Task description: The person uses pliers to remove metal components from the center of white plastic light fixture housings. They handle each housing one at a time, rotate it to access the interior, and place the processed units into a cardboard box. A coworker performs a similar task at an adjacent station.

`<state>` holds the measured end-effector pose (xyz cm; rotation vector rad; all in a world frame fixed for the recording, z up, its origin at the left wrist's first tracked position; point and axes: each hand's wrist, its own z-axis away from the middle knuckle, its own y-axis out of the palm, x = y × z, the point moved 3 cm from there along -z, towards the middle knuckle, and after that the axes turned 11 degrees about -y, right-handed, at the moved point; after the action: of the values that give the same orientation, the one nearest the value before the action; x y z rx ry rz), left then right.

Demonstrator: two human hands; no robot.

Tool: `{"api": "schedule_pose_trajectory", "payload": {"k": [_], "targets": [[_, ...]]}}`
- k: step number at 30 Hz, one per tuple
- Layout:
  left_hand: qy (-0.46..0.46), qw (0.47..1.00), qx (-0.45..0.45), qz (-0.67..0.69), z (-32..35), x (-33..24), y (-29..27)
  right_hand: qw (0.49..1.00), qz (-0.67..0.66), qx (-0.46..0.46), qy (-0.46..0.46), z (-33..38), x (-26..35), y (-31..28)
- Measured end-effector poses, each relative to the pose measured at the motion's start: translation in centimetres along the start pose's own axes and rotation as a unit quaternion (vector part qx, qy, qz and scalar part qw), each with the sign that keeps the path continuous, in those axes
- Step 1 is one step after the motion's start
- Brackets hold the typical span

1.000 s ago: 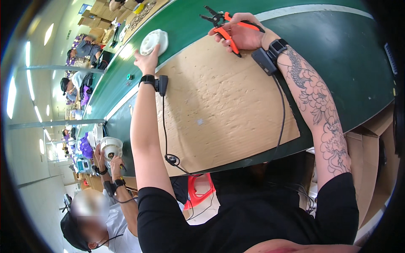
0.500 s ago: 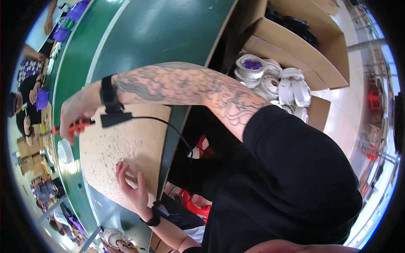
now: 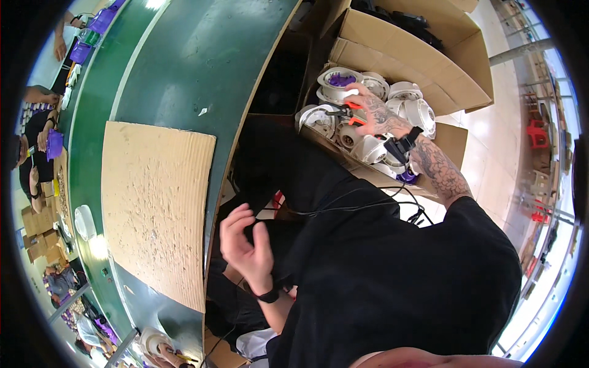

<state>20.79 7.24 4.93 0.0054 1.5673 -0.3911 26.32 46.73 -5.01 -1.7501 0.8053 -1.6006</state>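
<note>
My right hand (image 3: pixel 373 115) reaches into a low cardboard box (image 3: pixel 453 142) on the floor at my right. It grips orange-handled pliers (image 3: pixel 345 113) and rests among several white round housings (image 3: pixel 422 114), some with purple inserts (image 3: pixel 342 80). A black band with a cable sits on that wrist. My left hand (image 3: pixel 245 242) hovers over my lap by the table's edge, fingers apart and holding nothing. A black band is on that wrist too.
A brown corrugated cardboard sheet (image 3: pixel 153 202) lies on the green table (image 3: pixel 184 61). A white round part (image 3: pixel 84 221) sits beyond it. A larger open cardboard box (image 3: pixel 411 58) stands behind the low one. Other people work along the table's far side (image 3: pixel 37 132).
My right hand has swung off the table with the pliers and down into the box of white housings. My left hand has left the cardboard sheet and now hangs over my lap.
</note>
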Motion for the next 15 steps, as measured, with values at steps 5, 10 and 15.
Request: {"api": "schedule_pose_trajectory", "payload": {"k": [5, 10, 15], "targets": [[-0.016, 0.997, 0.065, -0.027, 1.5, 2.5, 2.5, 0.981, 0.084, 0.132, 0.113, -0.3, -8.0, 3.4], [-0.045, 0.996, 0.044, -0.056, 2.9, 3.3, 1.0, 0.967, 0.135, 0.188, 0.11, -2.9, -8.9, 4.2], [-0.059, 0.997, 0.01, -0.057, 3.9, 5.1, -0.5, 0.977, 0.125, 0.139, 0.103, -4.0, -9.6, 2.4]]}}
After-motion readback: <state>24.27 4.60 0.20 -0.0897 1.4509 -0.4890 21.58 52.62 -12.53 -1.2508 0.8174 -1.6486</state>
